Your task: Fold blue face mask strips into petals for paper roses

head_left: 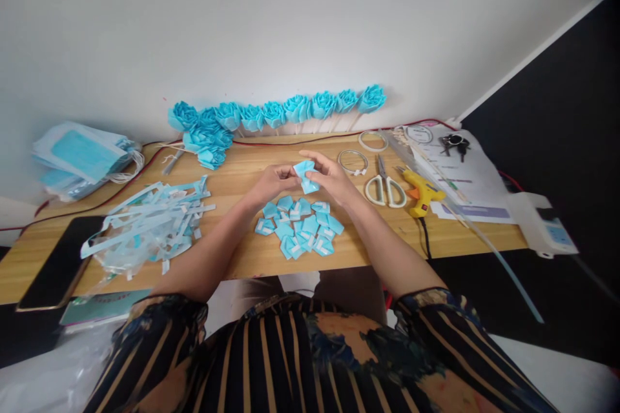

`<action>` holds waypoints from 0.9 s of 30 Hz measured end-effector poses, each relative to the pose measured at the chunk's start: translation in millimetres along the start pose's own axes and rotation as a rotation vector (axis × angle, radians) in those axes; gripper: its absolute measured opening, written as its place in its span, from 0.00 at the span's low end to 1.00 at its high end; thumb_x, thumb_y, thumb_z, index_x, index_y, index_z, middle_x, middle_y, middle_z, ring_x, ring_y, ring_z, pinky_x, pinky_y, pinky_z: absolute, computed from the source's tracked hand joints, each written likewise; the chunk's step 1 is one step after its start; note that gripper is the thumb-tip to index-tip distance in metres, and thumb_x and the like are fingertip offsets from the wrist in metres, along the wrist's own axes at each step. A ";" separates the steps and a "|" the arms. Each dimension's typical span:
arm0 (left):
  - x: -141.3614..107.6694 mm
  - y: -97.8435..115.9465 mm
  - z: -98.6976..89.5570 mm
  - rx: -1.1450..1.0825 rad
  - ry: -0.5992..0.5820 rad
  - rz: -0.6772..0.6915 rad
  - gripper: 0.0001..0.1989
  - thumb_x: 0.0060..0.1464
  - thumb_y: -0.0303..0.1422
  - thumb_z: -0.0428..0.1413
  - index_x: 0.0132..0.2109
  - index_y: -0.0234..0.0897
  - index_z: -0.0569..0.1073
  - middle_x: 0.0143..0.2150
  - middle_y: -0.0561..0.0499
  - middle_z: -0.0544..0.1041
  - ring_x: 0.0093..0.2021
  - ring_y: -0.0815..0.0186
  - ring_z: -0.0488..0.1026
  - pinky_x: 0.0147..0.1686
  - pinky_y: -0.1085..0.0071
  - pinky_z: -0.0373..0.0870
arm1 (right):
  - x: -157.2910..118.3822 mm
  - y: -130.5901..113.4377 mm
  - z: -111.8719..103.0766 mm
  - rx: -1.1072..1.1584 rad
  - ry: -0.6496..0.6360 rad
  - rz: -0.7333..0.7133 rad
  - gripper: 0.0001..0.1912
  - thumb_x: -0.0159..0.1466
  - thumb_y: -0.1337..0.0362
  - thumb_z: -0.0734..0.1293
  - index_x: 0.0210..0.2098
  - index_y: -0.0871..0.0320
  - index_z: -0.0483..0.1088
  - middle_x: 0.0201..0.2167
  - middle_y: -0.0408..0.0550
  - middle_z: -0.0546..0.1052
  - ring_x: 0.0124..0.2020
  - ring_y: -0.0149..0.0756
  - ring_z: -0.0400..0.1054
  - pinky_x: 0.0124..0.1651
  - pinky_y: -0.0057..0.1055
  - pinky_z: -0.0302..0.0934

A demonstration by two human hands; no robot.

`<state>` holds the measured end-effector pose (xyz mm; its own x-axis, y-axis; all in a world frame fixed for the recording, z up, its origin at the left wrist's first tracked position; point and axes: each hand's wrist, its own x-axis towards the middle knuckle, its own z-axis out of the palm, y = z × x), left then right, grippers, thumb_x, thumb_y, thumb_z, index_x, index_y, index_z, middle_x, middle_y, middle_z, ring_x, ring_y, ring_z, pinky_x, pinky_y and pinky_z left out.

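A small folded light-blue piece [306,175] is held up between both hands, above the middle of the wooden table [242,174]. My left hand [275,183] pinches its left edge between thumb and fingers. On its other side, my right hand [329,175] has the thumb on the front of the piece, with the fingers curved behind and above it. Just below the hands lies a pile of similar folded blue pieces [310,226], some with white strips on them.
Blue flowers [298,108] line the wall. Left are face masks [87,151], cut strips [145,226] and a phone [61,261]. Right are tape rolls [352,162], scissors [385,187], a yellow glue gun [422,192], papers [472,171], keys [455,144] and a white power strip [542,226].
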<state>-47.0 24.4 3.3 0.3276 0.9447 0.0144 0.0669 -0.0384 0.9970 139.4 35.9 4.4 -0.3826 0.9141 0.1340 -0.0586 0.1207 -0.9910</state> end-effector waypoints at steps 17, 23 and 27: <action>-4.6 4.6 3.3 0.057 -0.111 -0.004 0.13 0.45 0.39 0.63 0.27 0.34 0.71 0.25 0.53 0.72 0.28 0.68 0.68 0.33 0.71 0.64 | -0.5 -1.8 -0.2 -0.009 0.046 -0.009 0.28 0.54 0.61 0.69 0.55 0.54 0.71 0.35 0.43 0.74 0.32 0.30 0.65 0.32 0.27 0.60; -2.2 3.4 -0.4 0.052 -0.058 0.012 0.13 0.44 0.39 0.63 0.28 0.33 0.73 0.25 0.54 0.71 0.29 0.69 0.67 0.33 0.71 0.62 | -0.5 -1.6 -4.3 0.031 0.036 -0.025 0.25 0.59 0.59 0.67 0.57 0.53 0.70 0.36 0.43 0.74 0.33 0.31 0.66 0.36 0.28 0.62; -0.7 4.8 -2.6 0.021 0.005 0.036 0.13 0.43 0.39 0.64 0.28 0.33 0.73 0.26 0.54 0.71 0.29 0.70 0.66 0.34 0.72 0.62 | -0.9 -3.2 -2.8 0.006 0.013 -0.035 0.26 0.59 0.59 0.68 0.57 0.54 0.69 0.35 0.43 0.74 0.36 0.34 0.67 0.40 0.30 0.63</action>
<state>-49.4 24.3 8.3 0.3255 0.9442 0.0503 0.0750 -0.0788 0.9941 142.5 35.7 7.4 -0.3678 0.9146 0.1683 -0.0772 0.1503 -0.9856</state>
